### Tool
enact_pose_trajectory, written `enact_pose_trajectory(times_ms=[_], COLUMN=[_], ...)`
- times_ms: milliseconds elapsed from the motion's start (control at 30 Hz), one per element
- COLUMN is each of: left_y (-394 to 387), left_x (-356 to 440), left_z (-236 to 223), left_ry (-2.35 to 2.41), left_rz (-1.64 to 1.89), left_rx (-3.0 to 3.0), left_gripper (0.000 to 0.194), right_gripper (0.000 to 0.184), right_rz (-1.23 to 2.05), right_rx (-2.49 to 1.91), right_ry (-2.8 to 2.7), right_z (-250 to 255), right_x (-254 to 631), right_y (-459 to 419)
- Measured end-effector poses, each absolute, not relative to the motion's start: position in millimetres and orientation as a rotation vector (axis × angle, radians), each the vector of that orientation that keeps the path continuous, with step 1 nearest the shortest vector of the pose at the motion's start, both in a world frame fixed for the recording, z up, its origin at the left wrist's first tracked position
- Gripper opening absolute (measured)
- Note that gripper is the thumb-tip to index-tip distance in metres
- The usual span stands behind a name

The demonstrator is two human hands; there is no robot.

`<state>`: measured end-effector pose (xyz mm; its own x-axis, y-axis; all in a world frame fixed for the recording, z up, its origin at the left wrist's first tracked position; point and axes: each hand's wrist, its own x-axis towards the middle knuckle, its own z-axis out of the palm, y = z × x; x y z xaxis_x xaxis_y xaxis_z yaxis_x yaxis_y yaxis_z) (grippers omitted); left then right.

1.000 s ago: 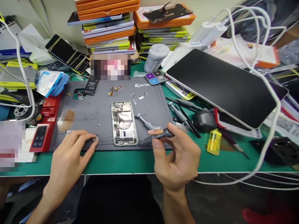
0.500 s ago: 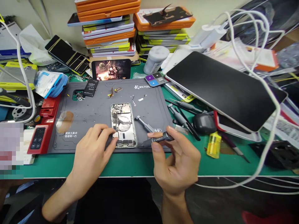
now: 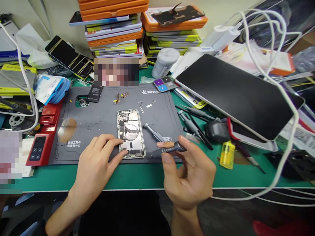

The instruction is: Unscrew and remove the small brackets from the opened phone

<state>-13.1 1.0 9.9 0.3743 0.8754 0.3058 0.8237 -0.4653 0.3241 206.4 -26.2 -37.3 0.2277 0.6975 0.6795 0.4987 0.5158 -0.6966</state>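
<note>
Left fingers [image 3: 114,143] moved to phone shell [image 3: 138,137], circuit parts [image 3: 122,126] inside.

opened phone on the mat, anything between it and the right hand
Nothing visible does: the held screwdriver in the right hand points toward the opened phone across bare mat. A second screwdriver lies just beyond that line, not across it.

We have open green bench [image 3: 142,177] along front edge between left hand [image 3: 95,165] and right hand [image 3: 190,178]; bare mat [image 3: 165,110] inside its right edge. Stacked boxes [image 3: 113,34] block us at back edge, large tablet [image 3: 236,95] and looping white cable [image 3: 294,121] toward right.
</note>
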Motion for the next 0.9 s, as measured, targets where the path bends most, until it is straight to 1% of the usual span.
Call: enact_pose_trajectory(times_ms=[167, 333, 600, 733, 900], left_y=[-4, -9, -12, -14, -15], left_x=[-13, -20, -27, -28, -30], left_z=[6, 9, 6, 3, 3], left_ry=[1.583, 1.444, 1.367, 1.360, 1.344], left_rz=[0.732, 0.602, 0.640, 0.633, 0.653], left_rx=[2.559, 2.822, 2.860, 2.853, 2.829], left_gripper=[0.024, 0.027, 0.030, 0.032, 0.031], right_gripper=[0.079, 0.079, 0.073, 0.062, 0.046], right_rz=[0.149, 0.103, 0.086, 0.126, 0.243], right_rx=[-1.117, -1.142, -1.104, -1.071, -1.307], right_ry=[-1.426, -1.461, -1.448, -1.450, -1.580], right_z=[-38, -38, -40, -36, -14], right_x=[206, 205, 206, 208, 198], right_y=[-26, -25, -19, -16, -15])
